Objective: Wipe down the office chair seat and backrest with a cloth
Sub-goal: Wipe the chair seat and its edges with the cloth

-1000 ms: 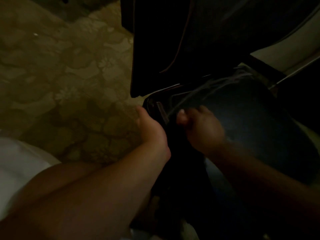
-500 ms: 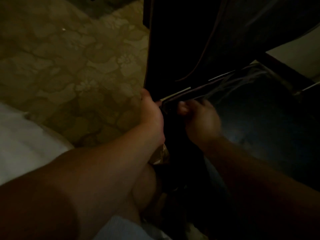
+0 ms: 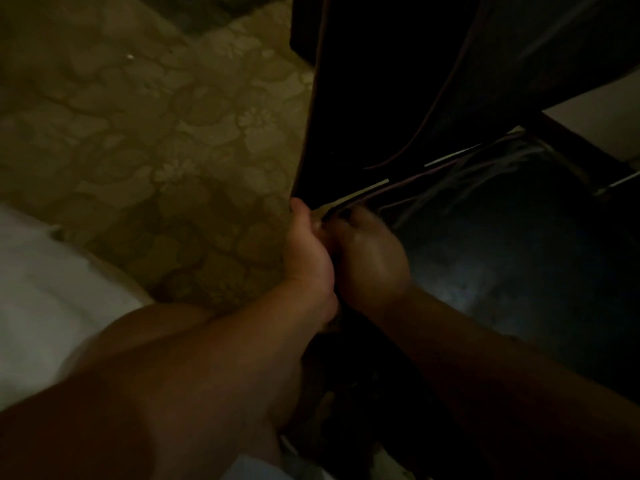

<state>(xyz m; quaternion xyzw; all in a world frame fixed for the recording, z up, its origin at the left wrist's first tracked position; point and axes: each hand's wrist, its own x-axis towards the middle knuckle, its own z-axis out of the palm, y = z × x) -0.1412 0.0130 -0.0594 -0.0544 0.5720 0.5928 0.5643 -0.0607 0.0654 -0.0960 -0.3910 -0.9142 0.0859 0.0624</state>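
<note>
Down low, my left hand (image 3: 306, 251) and right hand (image 3: 372, 258) press side by side, both curled around a dark cloth (image 3: 341, 233). They sit where the seat (image 3: 519, 258) meets the upright backrest (image 3: 381, 81); I cannot tell which way the cloth lies.

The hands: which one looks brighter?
The left hand, next to the patterned floor, catches more light. The right hand, over the dark chair seat, is shadowed.

hands: two, left hand (image 3: 308, 251) and right hand (image 3: 370, 261), mid frame
chair seat (image 3: 519, 271): one
backrest (image 3: 381, 81): one
</note>
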